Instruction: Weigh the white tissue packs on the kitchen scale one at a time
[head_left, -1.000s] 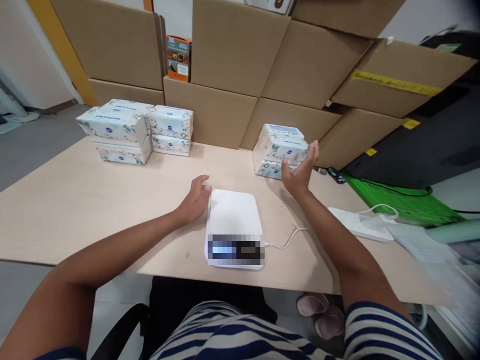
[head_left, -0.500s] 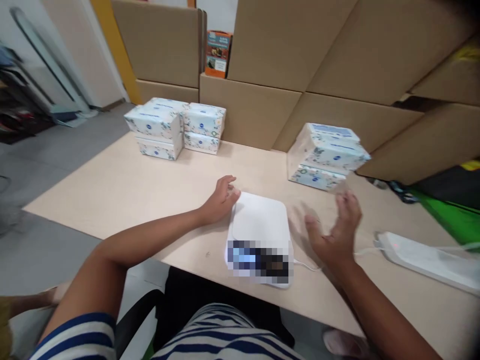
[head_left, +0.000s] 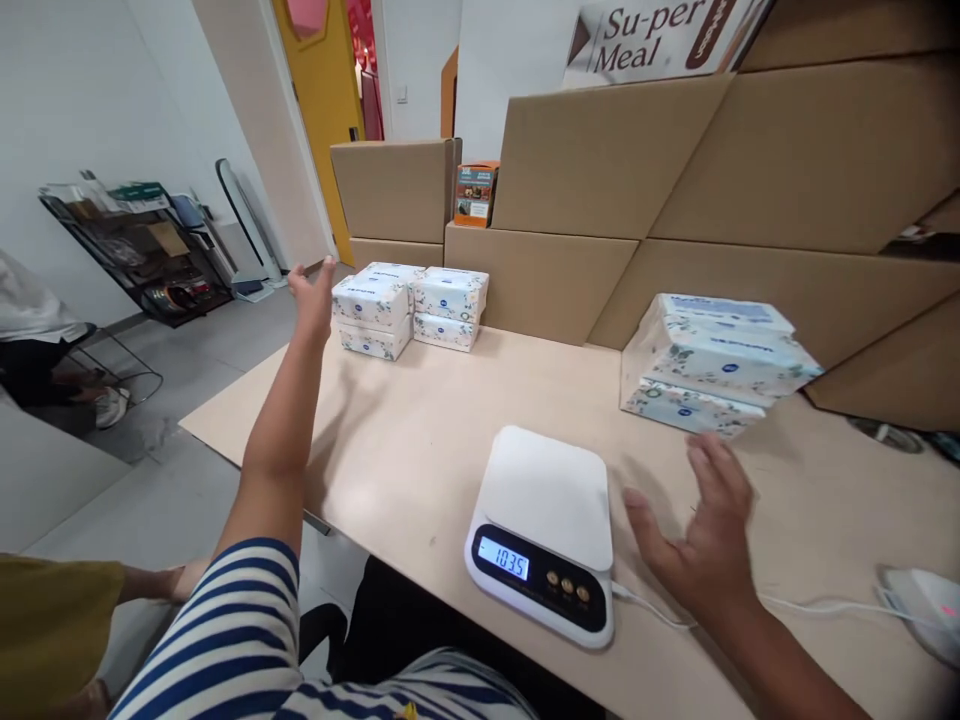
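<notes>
My left hand (head_left: 313, 296) is stretched out to the far left, fingers spread, just short of a stack of tissue packs (head_left: 409, 303) at the table's back left. It holds nothing. My right hand (head_left: 703, 535) hovers open over the table, just right of a white kitchen scale (head_left: 546, 528) with a lit blue display. Nothing lies on the scale's platform. A second stack of tissue packs (head_left: 709, 360) stands at the back right, beyond my right hand.
Large cardboard boxes (head_left: 675, 200) wall off the back of the beige table (head_left: 405, 450). A white cable (head_left: 810, 605) runs from the scale to a power strip (head_left: 926, 605) at the right edge. Another person (head_left: 45, 620) sits at lower left. A yellow door (head_left: 322, 90) and shelf (head_left: 135, 245) are at left.
My left hand left the scale's edge and reached out toward the left stack. My right hand came back from the right stack to beside the scale. The view turned left.
</notes>
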